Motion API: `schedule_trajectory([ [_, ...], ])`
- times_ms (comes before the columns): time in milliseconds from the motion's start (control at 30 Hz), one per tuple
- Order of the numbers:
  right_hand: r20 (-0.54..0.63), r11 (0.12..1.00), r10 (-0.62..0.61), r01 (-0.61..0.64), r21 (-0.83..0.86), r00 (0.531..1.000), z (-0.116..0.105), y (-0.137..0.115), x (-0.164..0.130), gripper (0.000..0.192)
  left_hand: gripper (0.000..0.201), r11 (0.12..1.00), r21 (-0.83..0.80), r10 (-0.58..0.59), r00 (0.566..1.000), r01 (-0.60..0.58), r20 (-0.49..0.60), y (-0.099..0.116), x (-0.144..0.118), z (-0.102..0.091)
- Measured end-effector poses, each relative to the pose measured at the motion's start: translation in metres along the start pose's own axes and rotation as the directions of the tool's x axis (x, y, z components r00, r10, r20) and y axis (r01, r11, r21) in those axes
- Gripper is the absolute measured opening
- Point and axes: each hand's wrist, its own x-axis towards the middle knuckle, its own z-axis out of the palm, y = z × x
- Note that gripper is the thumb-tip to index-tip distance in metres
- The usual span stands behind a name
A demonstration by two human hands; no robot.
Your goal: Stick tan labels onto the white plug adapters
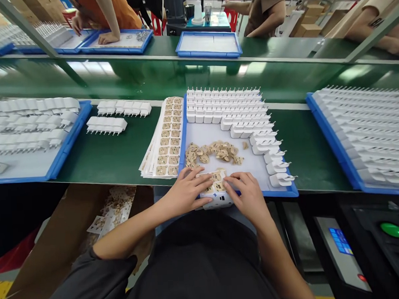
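Note:
A white sheet of tan die-cut pieces [218, 177] bends over the front rim of the blue-edged tray [182, 141]. My left hand [188, 190] grips the sheet's left side, its fingers lying across the top and its thumb lower down. At the right side, my right hand [247, 193] has its thumb and forefinger closed on the sheet's edge. Just beyond my hands lies a heap of loose tan pieces [222, 150] on the tray's floor. White plug adapters [224, 106] with pins stand in rows along the tray's back and right side.
A stack of similar sheets [166, 142] lies left of the tray. More white adapters [107, 125] stand on the green bench [84, 161]. Filled trays flank both sides. An open cardboard box [58, 244] of scraps sits below. Co-workers' arms [109, 21] show across the bench.

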Motion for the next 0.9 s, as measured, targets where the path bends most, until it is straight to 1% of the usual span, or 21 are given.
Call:
schedule_trajectory([
  [200, 0.088, 0.998, 0.042, -0.037, -0.057, 0.995, -0.001, -0.003, 0.001, 0.024, 0.054, 0.998, 0.067, 0.016, 1.000, -0.016, 0.003, 0.004, -0.002, 0.002],
  [333, 0.134, 0.997, 0.053, -0.045, -0.057, 0.990, 0.001, 0.002, 0.014, 0.026, 0.054, 0.994, 0.101, -0.027, 1.000, 0.028, -0.011, 0.004, 0.008, 0.000],
  [433, 0.140, 0.999, 0.043, -0.039, -0.037, 0.989, 0.004, 0.006, 0.025, 0.024, 0.047, 0.988, 0.130, -0.079, 0.996, 0.083, -0.035, 0.003, 0.022, -0.001],
  [567, 0.153, 0.997, 0.034, -0.023, -0.073, 0.988, 0.007, 0.006, 0.032, 0.022, 0.043, 0.975, 0.181, -0.127, 0.992, 0.127, -0.012, 0.002, 0.037, 0.000],
  [767, 0.158, 0.989, 0.022, 0.002, -0.147, 0.987, 0.009, 0.003, 0.033, 0.017, 0.042, 0.966, 0.210, -0.148, 0.989, 0.151, -0.028, 0.003, 0.039, 0.001],
  [900, 0.138, 0.986, -0.006, 0.029, -0.167, 0.990, 0.009, 0.002, 0.032, 0.015, 0.041, 0.966, 0.203, -0.158, 0.987, 0.161, -0.028, 0.003, 0.040, 0.001],
])
